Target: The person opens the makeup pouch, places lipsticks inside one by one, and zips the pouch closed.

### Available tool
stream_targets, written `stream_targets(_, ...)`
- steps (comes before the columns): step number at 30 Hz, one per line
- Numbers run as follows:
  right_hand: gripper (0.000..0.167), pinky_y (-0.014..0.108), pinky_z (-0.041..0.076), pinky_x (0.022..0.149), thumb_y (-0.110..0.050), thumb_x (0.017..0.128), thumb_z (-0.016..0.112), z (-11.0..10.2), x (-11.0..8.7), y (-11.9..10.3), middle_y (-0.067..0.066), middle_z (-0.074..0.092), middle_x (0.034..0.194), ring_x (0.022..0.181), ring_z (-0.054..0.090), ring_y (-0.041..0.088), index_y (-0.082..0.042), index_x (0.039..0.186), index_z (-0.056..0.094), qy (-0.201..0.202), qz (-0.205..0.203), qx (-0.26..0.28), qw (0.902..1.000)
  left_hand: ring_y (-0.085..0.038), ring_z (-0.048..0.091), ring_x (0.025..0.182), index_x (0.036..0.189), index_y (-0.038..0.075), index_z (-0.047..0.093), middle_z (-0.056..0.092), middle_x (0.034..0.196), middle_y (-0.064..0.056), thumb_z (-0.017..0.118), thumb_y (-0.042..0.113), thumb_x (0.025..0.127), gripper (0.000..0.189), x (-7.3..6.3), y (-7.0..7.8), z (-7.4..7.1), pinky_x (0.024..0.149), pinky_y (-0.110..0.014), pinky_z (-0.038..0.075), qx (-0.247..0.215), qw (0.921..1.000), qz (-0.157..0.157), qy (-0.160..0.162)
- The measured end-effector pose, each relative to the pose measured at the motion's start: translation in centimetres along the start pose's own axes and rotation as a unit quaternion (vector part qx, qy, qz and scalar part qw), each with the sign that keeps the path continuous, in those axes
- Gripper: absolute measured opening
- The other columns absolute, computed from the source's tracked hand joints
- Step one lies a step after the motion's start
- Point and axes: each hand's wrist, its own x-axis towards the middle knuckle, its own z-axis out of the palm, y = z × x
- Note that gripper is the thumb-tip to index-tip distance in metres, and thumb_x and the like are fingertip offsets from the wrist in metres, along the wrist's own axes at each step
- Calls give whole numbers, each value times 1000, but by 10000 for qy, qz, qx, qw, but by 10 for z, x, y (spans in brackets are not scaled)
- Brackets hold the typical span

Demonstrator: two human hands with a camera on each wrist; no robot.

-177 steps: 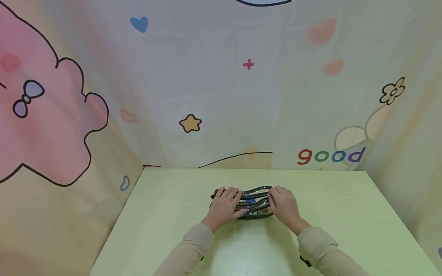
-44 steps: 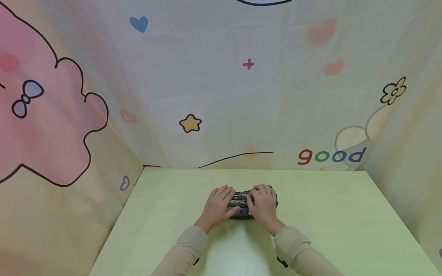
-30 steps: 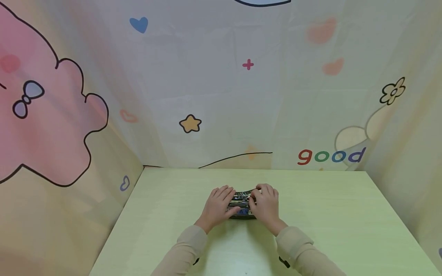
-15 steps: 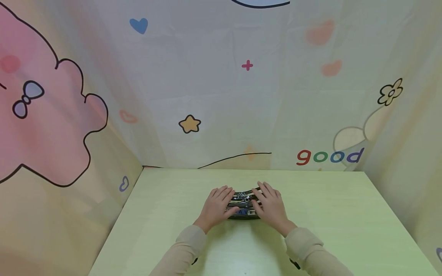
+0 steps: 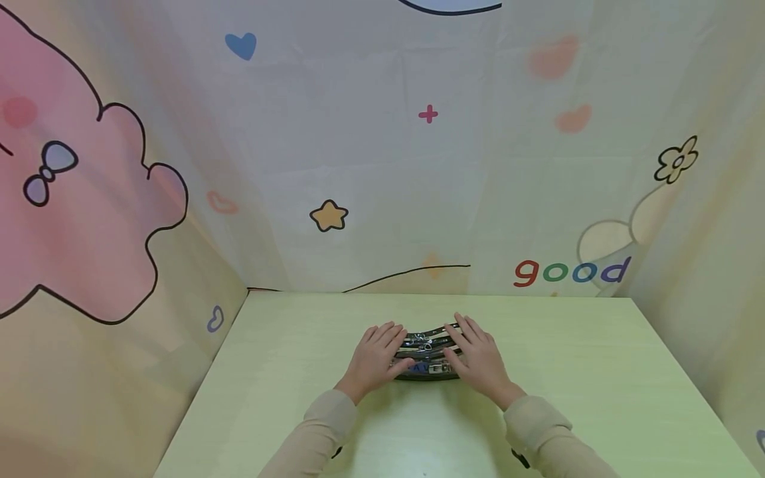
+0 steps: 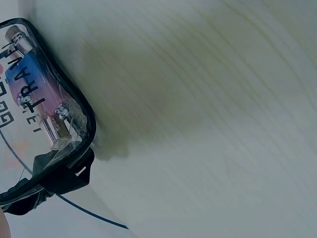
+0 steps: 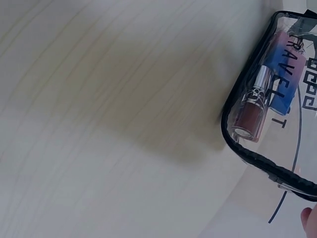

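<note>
A clear plastic toiletry pouch [image 5: 429, 367] with black trim and dark lettering lies on the table between both hands. Black bands run along its top; whether it is zipped shut I cannot tell. My left hand [image 5: 375, 357] rests over the left end, fingers extended and thumb apart. Over the right end lies my right hand [image 5: 480, 362], its fingers straight and spread. Through the clear side, a pink-and-blue item [image 6: 37, 84] shows in the left wrist view. A lip gloss tube [image 7: 250, 116] with a dark red part shows in the right wrist view.
The pale wooden table [image 5: 299, 332] reaches back to a cloth backdrop [image 5: 382, 166] printed with cartoon shapes. Cloth also hangs on the left and right sides. Both forearms wear beige sleeves [image 5: 325, 425].
My right hand, earlier drawn in over the pouch's middle with bent fingers, has slid right and its fingers have straightened. More of the pouch's top shows. My left hand has stayed put in the last second.
</note>
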Motion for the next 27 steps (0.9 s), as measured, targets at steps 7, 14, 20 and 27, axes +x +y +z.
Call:
stream_targets(7, 49, 55, 31, 95, -28, 85, 53, -2, -1, 1, 16, 32, 141, 129, 27, 35, -10, 130, 46, -246, 196, 409, 9987, -16, 41, 123, 129, 16, 47, 49, 130, 2, 40, 57, 85, 61, 1, 0, -1, 100, -36, 33, 92, 9999, 43, 13)
stream_targets(14, 49, 56, 29, 97, -26, 85, 54, 1, -2, 2, 17, 31, 141, 129, 27, 38, -9, 130, 45, -200, 238, 528, 9981, -17, 43, 121, 125, 15, 51, 51, 128, 1, 43, 54, 85, 57, 6, 4, -1, 98, -38, 34, -33, 9990, 266, 363)
stream_targets(20, 49, 56, 30, 96, -26, 85, 54, 2, -2, 2, 18, 31, 141, 128, 27, 39, -8, 130, 46, -159, 214, 487, 9985, -17, 42, 122, 122, 15, 53, 51, 128, 1, 35, 53, 89, 54, 13, 14, -5, 99, -38, 34, 8, 9979, 434, 482)
stream_targets(27, 48, 56, 32, 95, -23, 84, 56, 2, -2, 1, 19, 33, 139, 127, 28, 40, -7, 128, 47, -3, 102, 464, 9989, -15, 40, 124, 119, 20, 56, 49, 130, 3, 39, 50, 88, 47, 20, 26, -9, 101, -36, 33, 300, 9981, 523, 146)
